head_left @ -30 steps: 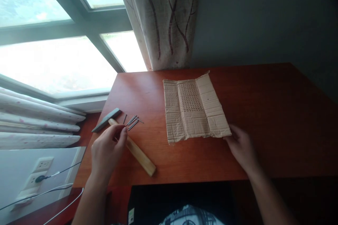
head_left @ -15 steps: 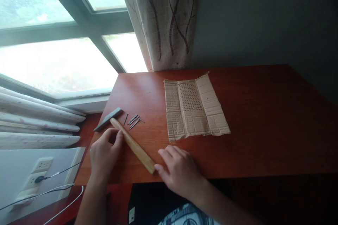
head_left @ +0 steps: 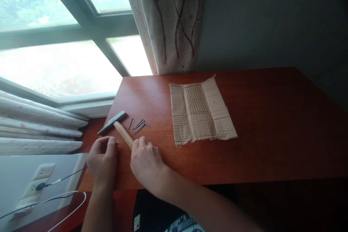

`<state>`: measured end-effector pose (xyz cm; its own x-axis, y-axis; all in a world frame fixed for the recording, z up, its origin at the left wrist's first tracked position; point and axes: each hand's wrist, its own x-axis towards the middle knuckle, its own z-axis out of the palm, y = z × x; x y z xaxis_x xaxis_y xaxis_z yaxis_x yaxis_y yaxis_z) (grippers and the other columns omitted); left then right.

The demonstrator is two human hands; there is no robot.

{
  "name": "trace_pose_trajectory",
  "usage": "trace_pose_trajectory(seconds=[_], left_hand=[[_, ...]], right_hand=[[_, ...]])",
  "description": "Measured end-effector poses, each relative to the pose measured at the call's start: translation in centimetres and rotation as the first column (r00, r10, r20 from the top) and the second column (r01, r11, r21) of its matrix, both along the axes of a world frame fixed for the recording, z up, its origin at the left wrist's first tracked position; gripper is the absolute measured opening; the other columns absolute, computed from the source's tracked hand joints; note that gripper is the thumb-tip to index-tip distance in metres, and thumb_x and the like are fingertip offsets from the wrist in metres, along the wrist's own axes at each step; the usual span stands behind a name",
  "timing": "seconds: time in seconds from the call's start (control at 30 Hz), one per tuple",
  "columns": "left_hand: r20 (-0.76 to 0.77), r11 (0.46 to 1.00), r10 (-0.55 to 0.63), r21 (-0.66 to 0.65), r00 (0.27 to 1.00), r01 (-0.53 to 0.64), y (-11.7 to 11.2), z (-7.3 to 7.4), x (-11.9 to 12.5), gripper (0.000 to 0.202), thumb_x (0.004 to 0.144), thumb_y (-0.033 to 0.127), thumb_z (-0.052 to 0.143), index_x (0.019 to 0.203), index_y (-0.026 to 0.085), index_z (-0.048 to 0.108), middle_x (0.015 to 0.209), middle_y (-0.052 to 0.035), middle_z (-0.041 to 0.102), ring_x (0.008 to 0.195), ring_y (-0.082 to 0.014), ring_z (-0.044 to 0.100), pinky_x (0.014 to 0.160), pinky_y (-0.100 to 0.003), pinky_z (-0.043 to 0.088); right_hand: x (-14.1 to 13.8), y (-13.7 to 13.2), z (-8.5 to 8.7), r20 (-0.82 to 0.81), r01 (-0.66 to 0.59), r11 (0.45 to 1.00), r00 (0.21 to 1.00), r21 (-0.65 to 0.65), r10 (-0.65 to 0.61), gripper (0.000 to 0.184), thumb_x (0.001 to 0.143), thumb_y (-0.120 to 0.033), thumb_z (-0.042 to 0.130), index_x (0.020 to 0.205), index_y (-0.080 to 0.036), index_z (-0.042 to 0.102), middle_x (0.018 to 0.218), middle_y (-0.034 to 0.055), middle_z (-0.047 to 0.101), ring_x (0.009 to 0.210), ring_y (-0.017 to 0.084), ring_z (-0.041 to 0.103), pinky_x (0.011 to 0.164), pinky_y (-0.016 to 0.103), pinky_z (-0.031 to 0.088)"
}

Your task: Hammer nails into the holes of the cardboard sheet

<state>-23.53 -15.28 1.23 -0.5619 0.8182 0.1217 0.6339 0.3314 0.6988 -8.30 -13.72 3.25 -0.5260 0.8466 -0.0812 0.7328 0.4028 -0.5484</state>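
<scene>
A hammer point(head_left: 123, 134) with a grey metal head and a pale wooden handle lies slantwise on the left part of the table. My right hand point(head_left: 148, 163) is closed around the lower handle and hides its end. Just left of the handle, my left hand point(head_left: 103, 156) has thumb and forefinger pressed together; whatever they may hold is too small to make out. Several nails point(head_left: 139, 125) lie in a loose group right of the hammer head, and a single nail point(head_left: 130, 123) lies between them and the handle.
A creased cardboard sheet point(head_left: 201, 127) with rows of punched holes lies mid-table on the reddish-brown table point(head_left: 272, 134). A window and curtain point(head_left: 174, 25) stand behind. At lower left, a wall socket point(head_left: 45, 171) has a plug and cables.
My right hand has moved left from beside the handle's end and taken hold of the handle. My left hand has drawn slightly left and down, off the handle.
</scene>
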Motion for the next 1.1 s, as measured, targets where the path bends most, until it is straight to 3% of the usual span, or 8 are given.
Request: trace_pose_trajectory(seconds=[0.2, 0.33, 0.53, 0.67, 0.77, 0.87, 0.97, 1.1], left_hand=[[0.116, 0.997, 0.045, 0.054, 0.992, -0.051, 0.2, 0.6, 0.4, 0.027, 0.087, 0.045, 0.060, 0.095, 0.020, 0.063, 0.080, 0.0002, 0.065, 0.071, -0.0180, 0.060, 0.068, -0.029, 0.048], [-0.052, 0.997, -0.024, -0.070, 0.998, 0.021, 0.4, 0.5, 0.3, 0.028, 0.085, 0.046, 0.060, 0.092, 0.020, 0.065, 0.081, -0.0016, 0.068, 0.075, -0.0213, 0.064, 0.072, -0.031, 0.047], [-0.215, 0.987, -0.108, -0.137, 0.971, 0.080, 0.9, 0.4, 0.6, 0.029, 0.083, 0.048, 0.055, 0.085, 0.021, 0.066, 0.074, -0.0023, 0.069, 0.069, -0.0215, 0.066, 0.069, -0.030, 0.046], [-0.218, 0.988, -0.115, -0.125, 0.969, 0.089, 0.9, 0.5, 0.7, 0.029, 0.085, 0.049, 0.053, 0.089, 0.022, 0.065, 0.078, -0.0012, 0.070, 0.069, -0.0195, 0.066, 0.071, -0.029, 0.046], [-0.226, 0.986, -0.121, -0.142, 0.967, 0.090, 0.9, 0.4, 0.6, 0.029, 0.085, 0.049, 0.053, 0.088, 0.023, 0.065, 0.076, -0.0009, 0.069, 0.068, -0.0193, 0.065, 0.069, -0.029, 0.044], [-0.227, 0.984, -0.133, -0.147, 0.965, 0.101, 0.9, 0.2, 0.5, 0.030, 0.086, 0.049, 0.053, 0.088, 0.023, 0.065, 0.077, -0.0012, 0.069, 0.069, -0.0195, 0.066, 0.069, -0.029, 0.044], [-0.233, 0.983, -0.137, -0.148, 0.963, 0.104, 0.9, 0.3, 0.5, 0.030, 0.086, 0.050, 0.053, 0.089, 0.023, 0.065, 0.078, -0.0016, 0.070, 0.069, -0.0198, 0.065, 0.069, -0.029, 0.045], [-0.230, 0.983, -0.139, -0.152, 0.963, 0.106, 1.0, 0.6, 0.8, 0.030, 0.086, 0.050, 0.053, 0.089, 0.023, 0.065, 0.077, -0.0012, 0.069, 0.069, -0.0199, 0.066, 0.070, -0.030, 0.045]], right_hand=[[3.3, 0.8, 1.1, -0.304, -0.057, 0.983, 0.953, -0.173, 0.001, 0.022, 0.082, -0.026, 0.059, 0.102, -0.016, 0.061, 0.100, 0.0082, 0.063, 0.086, 0.022, 0.067, 0.077, 0.034, 0.057], [7.2, -0.9, 2.7, -0.656, -0.124, 0.948, 0.748, -0.293, -0.105, 0.034, 0.076, -0.021, 0.062, 0.111, -0.020, 0.064, 0.099, 0.0022, 0.063, 0.086, 0.015, 0.063, 0.078, 0.025, 0.055], [13.5, -6.2, 1.4, -0.823, -0.538, 0.623, 0.358, -0.567, -0.441, 0.054, 0.081, -0.044, 0.068, 0.127, -0.018, 0.054, 0.076, -0.0014, 0.054, 0.044, 0.005, 0.045, 0.039, 0.019, 0.039], [18.2, -8.8, 1.0, -0.796, -0.367, 0.707, 0.284, -0.605, -0.534, 0.049, 0.085, -0.047, 0.070, 0.124, -0.022, 0.057, 0.099, 0.0093, 0.059, 0.067, 0.010, 0.058, 0.057, 0.023, 0.050], [22.3, -8.2, 2.2, -0.796, -0.134, 0.796, 0.257, -0.590, -0.547, 0.033, 0.087, -0.047, 0.068, 0.109, -0.024, 0.060, 0.089, 0.0048, 0.057, 0.057, 0.007, 0.047, 0.048, 0.020, 0.042], [26.0, -6.1, 3.5, -0.792, 0.110, 0.874, 0.381, -0.473, -0.476, 0.025, 0.086, -0.044, 0.068, 0.095, -0.023, 0.060, 0.075, -0.0003, 0.051, 0.051, 0.007, 0.039, 0.042, 0.019, 0.033], [28.5, -4.2, 3.6, -0.729, 0.496, 0.803, 0.406, -0.331, -0.551, 0.017, 0.089, -0.037, 0.067, 0.088, -0.022, 0.059, 0.062, -0.0041, 0.044, 0.047, 0.007, 0.035, 0.039, 0.020, 0.028], [29.9, -1.9, 2.7, -0.818, 0.548, 0.811, 0.359, -0.206, -0.450, 0.023, 0.092, -0.036, 0.064, 0.077, -0.021, 0.054, 0.060, -0.0037, 0.045, 0.048, 0.009, 0.040, 0.041, 0.022, 0.031]])
